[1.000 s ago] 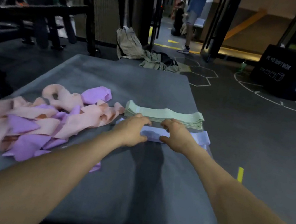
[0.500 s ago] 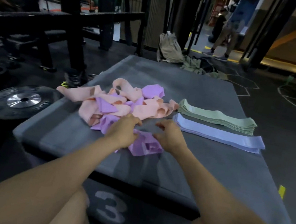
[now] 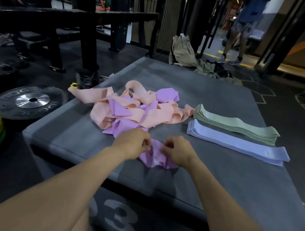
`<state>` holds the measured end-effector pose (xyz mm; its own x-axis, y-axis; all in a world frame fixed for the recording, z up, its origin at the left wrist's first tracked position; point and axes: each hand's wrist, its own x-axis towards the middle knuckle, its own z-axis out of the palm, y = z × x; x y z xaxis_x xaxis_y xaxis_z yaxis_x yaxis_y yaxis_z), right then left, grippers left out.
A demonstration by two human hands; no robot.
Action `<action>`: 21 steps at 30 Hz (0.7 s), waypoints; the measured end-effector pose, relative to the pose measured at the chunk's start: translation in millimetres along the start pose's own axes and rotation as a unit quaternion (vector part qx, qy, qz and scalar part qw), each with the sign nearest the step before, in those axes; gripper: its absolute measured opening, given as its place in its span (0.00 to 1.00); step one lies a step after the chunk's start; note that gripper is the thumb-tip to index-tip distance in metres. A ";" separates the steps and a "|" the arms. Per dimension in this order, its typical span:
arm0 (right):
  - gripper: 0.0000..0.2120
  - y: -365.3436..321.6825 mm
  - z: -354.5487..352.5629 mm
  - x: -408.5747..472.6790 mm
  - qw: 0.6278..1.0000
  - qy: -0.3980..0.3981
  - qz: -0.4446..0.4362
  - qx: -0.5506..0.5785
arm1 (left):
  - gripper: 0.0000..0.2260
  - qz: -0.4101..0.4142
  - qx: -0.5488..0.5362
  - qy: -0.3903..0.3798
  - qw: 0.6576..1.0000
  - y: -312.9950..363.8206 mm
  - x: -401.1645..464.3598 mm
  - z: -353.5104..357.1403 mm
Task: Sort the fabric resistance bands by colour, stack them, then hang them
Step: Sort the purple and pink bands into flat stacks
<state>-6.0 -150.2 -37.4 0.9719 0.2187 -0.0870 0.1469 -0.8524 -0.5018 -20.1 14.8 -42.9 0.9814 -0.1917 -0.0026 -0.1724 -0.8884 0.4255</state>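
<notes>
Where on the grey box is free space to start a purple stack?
Bare grey box top lies nearer than the blue stack, right of the right hand. Another patch lies beyond the green stack. The pink and purple pile crowds the left.

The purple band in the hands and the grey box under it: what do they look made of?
The purple band looks like soft matte woven fabric: it crumples and folds limply where the left hand and right hand pinch it. The grey box seems foam-padded under smooth vinyl, with rounded edges and a faint sheen.
</notes>
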 end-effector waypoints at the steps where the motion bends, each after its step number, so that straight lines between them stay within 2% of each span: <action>1: 0.08 -0.1 -2.7 -0.9 1.000 0.011 -0.008 0.003 | 0.05 -0.002 -0.006 0.008 1.000 2.6 -0.1 -1.0; 3: 0.11 0.5 -8.4 -1.7 0.998 0.043 -0.010 0.048 | 0.07 0.000 -0.041 0.052 0.998 7.4 2.3 -2.2; 4: 0.12 1.8 -11.0 -1.5 0.993 0.060 -0.004 0.105 | 0.07 0.006 -0.079 0.085 0.993 10.6 4.0 -2.9; 7: 0.09 8.0 -19.8 -1.9 0.934 0.096 0.025 0.343 | 0.07 0.029 -0.210 0.172 0.962 22.8 8.2 -6.1; 9: 0.08 11.6 -25.8 -6.1 0.898 0.093 0.041 0.429 | 0.06 0.024 -0.271 0.185 0.944 29.7 10.7 -7.3; 14: 0.10 18.7 -37.1 -17.7 0.862 0.102 0.054 0.494 | 0.06 0.019 -0.330 0.162 0.930 47.2 15.7 -3.8; 19: 0.09 30.1 -44.7 -27.5 0.851 0.099 0.063 0.512 | 0.06 0.028 -0.313 0.157 0.936 63.3 16.2 -2.2; 21: 0.06 33.4 -45.7 -31.9 0.844 0.086 0.054 0.527 | 0.10 0.021 -0.304 0.154 0.940 69.3 15.7 -1.9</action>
<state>-23.7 -207.3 -12.1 0.9947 0.0172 -0.1016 -0.1024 0.0527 -0.9933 -16.5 -49.0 -11.8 0.9688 -0.0086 0.2477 -0.2236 -0.4619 0.8583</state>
